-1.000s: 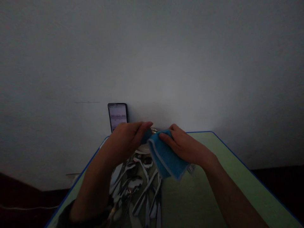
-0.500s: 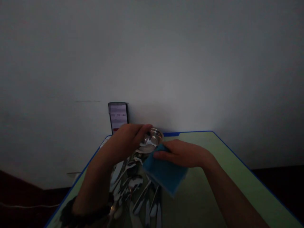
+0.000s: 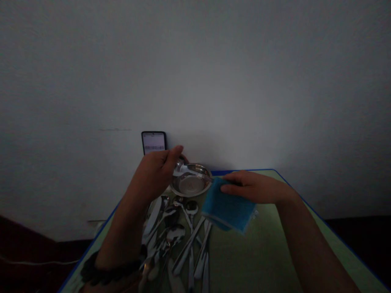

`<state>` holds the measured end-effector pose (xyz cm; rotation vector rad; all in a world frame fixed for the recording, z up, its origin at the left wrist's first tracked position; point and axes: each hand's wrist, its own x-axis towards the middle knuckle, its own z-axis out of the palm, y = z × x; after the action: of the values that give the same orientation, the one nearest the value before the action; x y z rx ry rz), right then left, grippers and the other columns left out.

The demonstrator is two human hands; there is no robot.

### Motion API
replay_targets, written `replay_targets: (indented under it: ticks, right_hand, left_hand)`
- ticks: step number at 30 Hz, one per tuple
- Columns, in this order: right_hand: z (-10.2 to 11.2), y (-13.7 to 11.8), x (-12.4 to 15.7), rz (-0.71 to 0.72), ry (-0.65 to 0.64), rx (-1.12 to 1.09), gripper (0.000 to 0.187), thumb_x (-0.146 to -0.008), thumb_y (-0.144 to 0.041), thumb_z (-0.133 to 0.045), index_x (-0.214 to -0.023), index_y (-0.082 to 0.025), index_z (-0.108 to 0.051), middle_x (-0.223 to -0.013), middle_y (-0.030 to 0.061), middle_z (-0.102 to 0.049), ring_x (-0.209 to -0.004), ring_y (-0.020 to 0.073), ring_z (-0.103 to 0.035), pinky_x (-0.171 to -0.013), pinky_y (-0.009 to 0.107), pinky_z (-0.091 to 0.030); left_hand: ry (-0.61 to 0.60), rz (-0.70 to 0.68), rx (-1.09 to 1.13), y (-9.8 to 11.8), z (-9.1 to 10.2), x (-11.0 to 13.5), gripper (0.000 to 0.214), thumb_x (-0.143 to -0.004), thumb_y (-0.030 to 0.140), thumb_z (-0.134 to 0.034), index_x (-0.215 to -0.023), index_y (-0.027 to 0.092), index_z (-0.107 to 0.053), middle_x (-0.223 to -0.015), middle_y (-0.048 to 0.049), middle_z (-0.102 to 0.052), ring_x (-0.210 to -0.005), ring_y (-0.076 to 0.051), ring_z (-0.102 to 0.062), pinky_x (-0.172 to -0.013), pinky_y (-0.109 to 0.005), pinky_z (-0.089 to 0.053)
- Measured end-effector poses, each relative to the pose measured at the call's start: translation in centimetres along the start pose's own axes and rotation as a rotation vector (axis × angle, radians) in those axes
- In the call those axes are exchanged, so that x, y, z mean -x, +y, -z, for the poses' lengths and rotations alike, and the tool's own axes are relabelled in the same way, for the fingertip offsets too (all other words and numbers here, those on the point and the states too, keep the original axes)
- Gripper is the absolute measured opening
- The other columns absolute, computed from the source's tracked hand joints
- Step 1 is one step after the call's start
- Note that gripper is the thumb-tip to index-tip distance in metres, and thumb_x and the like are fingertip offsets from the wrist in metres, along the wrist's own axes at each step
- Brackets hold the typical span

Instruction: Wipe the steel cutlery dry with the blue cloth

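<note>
Fingers of our left hand [image 3: 155,173] are closed on one end of a metal utensil [image 3: 186,171]; its kind is hard to tell in the dim light. Our right hand [image 3: 246,187] pinches a blue cloth [image 3: 227,209], thumb on the near face, and the utensil's other end meets the cloth's upper corner. Both hands are raised over the far part of the surface, with a narrow gap between them.

Before us, the pale wall [image 3: 244,81] fills most of the view. Below it lies the green surface [image 3: 244,252], trimmed with a blue edge [image 3: 220,173] that runs close to the wall.

On its left half we see a heap of cutlery [image 3: 186,252], many pieces crossing one another, partly hidden by our left forearm. The cloth hangs folded just right of the heap, its lower corner hanging down. Beyond the heap sits a shallow metal bowl [image 3: 191,185], behind the utensil. We see a phone [image 3: 153,142] leaning on the wall, its lower part covered by our left hand.

Round our left wrist is a black band [image 3: 113,272]. Among the heap, we pick out a small spoon [image 3: 192,208] near the bowl.
</note>
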<state>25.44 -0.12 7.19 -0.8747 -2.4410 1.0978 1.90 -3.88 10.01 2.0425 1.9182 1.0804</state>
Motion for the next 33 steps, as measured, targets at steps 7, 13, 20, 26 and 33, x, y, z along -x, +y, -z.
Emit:
replay_targets:
  ticks: [7,13,20,26,33]
  right_hand:
    - [0.4,0.0,0.3,-0.047,0.064,-0.13,0.036,-0.083,-0.046,-0.047,-0.073,-0.018,-0.067,-0.055,-0.0029,-0.058,-0.043,0.0085,-0.044,-0.04,0.019,-0.034]
    - [-1.3,-1.4,-1.2,0.122,0.131,0.0,0.035,-0.087,-0.04,-0.042,-0.067,-0.018,-0.061,-0.053,-0.0044,-0.047,-0.047,0.0079,-0.041,-0.042,0.017,-0.032]
    - [-1.1,-0.8,-1.3,0.066,0.041,-0.047,0.037,-0.087,-0.042,-0.04,-0.068,-0.018,-0.06,-0.054,-0.0035,-0.05,-0.047,0.0083,-0.044,-0.041,0.018,-0.033]
    - [1.0,0.2,0.1,-0.097,-0.086,0.036,0.036,-0.085,-0.046,-0.046,-0.076,-0.015,-0.06,-0.059,-0.0027,-0.052,-0.048,0.0081,-0.047,-0.042,0.017,-0.036]
    - [0.1,-0.7,-0.7,0.0,-0.109,0.109,0.034,-0.089,-0.043,-0.041,-0.081,-0.015,-0.059,-0.068,-0.0005,-0.056,-0.059,0.0097,-0.05,-0.052,0.019,-0.039]
  left_hand:
    - [0.044,-0.039,0.132,0.5,-1.1,0.2,0.05,-0.089,0.048,-0.032,-0.078,0.015,-0.069,-0.061,-0.0018,-0.067,-0.054,-0.014,-0.059,-0.053,-0.022,-0.042]
    - [-0.119,-0.199,0.031,2.7,-3.0,0.3,0.051,-0.092,0.044,-0.029,-0.078,0.016,-0.069,-0.069,-0.0029,-0.07,-0.065,-0.016,-0.064,-0.059,-0.023,-0.041]
    - [-0.028,-0.08,0.022,-0.2,-1.4,-0.4,0.049,-0.089,0.047,-0.033,-0.075,0.014,-0.067,-0.059,-0.0026,-0.065,-0.054,-0.016,-0.059,-0.05,-0.022,-0.04]
    - [0.092,0.104,0.242,-1.8,-0.8,-0.4,0.044,-0.085,0.046,-0.038,-0.065,0.015,-0.062,-0.047,0.0018,-0.051,-0.041,-0.011,-0.045,-0.038,-0.019,-0.032]
    - [-0.273,0.068,0.493,-0.2,-1.5,0.5,0.042,-0.087,0.053,-0.034,-0.081,0.017,-0.055,-0.063,0.0016,-0.052,-0.05,-0.011,-0.047,-0.041,-0.019,-0.037]
